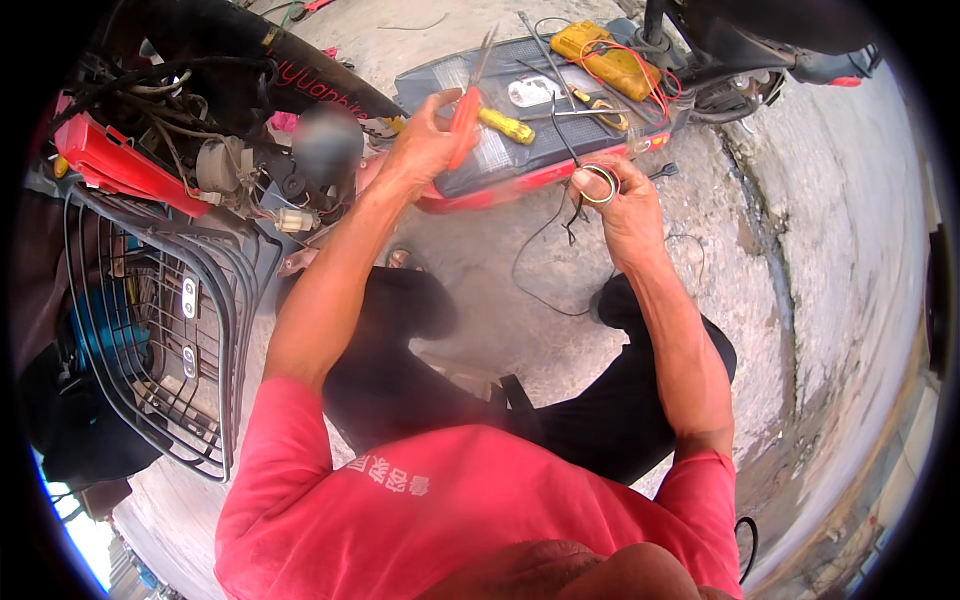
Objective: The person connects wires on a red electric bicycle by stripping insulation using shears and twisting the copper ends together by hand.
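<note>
My left hand [425, 140] is closed around the red handles of a hand tool [465, 125] with two slim, pointed metal jaws; I cannot tell whether it is scissors or pliers. Its tip points away from me over a grey panel with a red edge [470, 195]. In my right hand [632, 218] is a small roll of tape [597, 185], pinched with the thumb at its ring. Black wire [566, 130] runs up from beside those fingers, and its loose ends hang below. The two hands are apart, at about the same distance from me.
On the panel lie a yellow-handled screwdriver [506, 126], a yellow multimeter [605, 62] with red leads, and several thin tools. To the left are a black wire basket [160, 385], a red cover [125, 165] and exposed wiring [185, 85]. A cable [518, 270] curls on the concrete.
</note>
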The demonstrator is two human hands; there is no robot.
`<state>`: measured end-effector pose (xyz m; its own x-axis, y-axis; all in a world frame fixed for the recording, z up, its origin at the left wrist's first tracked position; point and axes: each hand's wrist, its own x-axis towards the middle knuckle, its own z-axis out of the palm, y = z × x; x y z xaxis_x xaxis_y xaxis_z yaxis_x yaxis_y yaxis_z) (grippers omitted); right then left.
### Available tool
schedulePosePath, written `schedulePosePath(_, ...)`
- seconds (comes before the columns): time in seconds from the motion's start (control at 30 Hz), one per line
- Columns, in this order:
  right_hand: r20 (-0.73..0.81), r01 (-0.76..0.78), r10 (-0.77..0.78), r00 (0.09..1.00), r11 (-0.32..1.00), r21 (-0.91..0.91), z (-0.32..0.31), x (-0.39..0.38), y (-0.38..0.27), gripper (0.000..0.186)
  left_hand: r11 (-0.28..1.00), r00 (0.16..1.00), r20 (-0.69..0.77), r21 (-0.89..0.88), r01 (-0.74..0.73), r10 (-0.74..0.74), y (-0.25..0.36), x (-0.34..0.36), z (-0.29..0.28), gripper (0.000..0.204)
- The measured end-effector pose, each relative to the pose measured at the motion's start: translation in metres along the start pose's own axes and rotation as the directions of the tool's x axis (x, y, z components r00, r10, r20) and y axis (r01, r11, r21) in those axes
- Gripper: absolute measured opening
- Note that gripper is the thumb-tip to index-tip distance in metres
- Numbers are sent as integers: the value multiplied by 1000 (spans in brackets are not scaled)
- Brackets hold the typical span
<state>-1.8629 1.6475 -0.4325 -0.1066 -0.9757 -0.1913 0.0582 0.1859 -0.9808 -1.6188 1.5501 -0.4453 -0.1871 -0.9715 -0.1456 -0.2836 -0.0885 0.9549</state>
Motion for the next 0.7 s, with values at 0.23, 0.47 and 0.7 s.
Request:
schedulePosePath(0.23,-20,41,-39,999,993,114,-5,2,-6,28,962,841,538,-254,102,53,28,-71,2,77)
schedulePosePath(0.47,-35,65,-62,997,992,110,-6,2,-8,28,996,738,671,-86,-6,62,20,-82,16,79)
schedulePosePath(0.7,35,129,-129,991,991,22,1,-2,-7,27,988,691,719,31,-148,81,18,-80,16,77)
